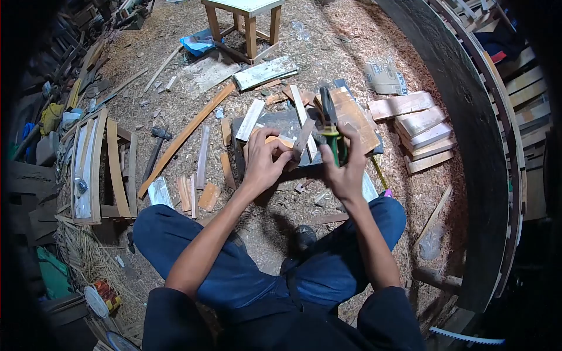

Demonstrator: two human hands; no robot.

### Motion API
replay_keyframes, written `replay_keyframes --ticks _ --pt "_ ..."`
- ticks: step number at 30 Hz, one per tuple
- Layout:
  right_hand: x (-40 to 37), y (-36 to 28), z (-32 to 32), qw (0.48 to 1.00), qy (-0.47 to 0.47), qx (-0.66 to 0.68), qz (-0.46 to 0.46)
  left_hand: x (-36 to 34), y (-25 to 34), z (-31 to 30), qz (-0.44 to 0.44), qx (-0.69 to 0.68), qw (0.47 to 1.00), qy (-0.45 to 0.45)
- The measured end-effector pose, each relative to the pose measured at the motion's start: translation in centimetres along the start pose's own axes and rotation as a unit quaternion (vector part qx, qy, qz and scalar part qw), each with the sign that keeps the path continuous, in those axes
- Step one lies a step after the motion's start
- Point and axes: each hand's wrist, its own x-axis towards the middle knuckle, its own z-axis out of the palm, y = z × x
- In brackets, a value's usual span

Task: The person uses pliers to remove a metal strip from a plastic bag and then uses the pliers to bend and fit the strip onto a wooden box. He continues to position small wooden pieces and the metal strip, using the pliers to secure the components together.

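Over a dark low work surface (284, 123), my left hand (266, 161) pinches a small wooden piece (303, 139) between thumb and fingers. My right hand (345, 169) is wrapped round a tool with green and black handles (332, 140), its dark metal end pointing away from me. The tool stands just right of the wooden piece; whether they touch is unclear. Pale wood strips (250, 120) and a brown board (357, 120) lie on the surface about my hands.
A hammer (156, 153) and a long wood strip (187, 140) lie at the left, beside a slatted wooden frame (111, 169). Stacked wood blocks (424, 131) sit at the right. A small table (250, 29) stands ahead. Shavings cover the ground.
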Motion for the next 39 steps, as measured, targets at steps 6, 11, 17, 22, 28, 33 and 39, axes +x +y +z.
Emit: replay_keyframes --ticks 6,11,17,22,28,33,39 --pt "1.0 0.7 -1.4 0.957 -0.216 -0.193 -0.004 0.2 -0.2 -0.1 -0.004 -0.040 0.999 -0.010" --pt "0.2 0.2 -0.4 0.977 -0.159 -0.119 0.078 -0.3 -0.6 0.1 -0.011 -0.039 0.999 -0.019" --pt "1.8 1.4 -1.9 0.977 -0.192 -0.096 0.000 0.1 -0.5 0.2 -0.005 -0.046 0.999 -0.011" --pt "1.1 0.9 -2.3 0.988 -0.089 -0.113 0.061 -0.2 -0.8 0.1 0.000 -0.043 0.999 -0.012" --pt "-0.8 2.8 -1.7 0.963 -0.131 -0.228 0.055 -0.1 -0.6 0.0 -0.005 -0.019 1.000 -0.024" --pt "-0.1 1.5 -2.9 0.937 -0.277 -0.206 0.051 0.1 0.0 -0.2 -0.025 -0.001 0.999 -0.037" --pt "-0.6 3.4 -2.3 0.975 -0.202 -0.097 0.014 0.2 0.1 0.1 -0.018 0.000 1.000 -0.017"
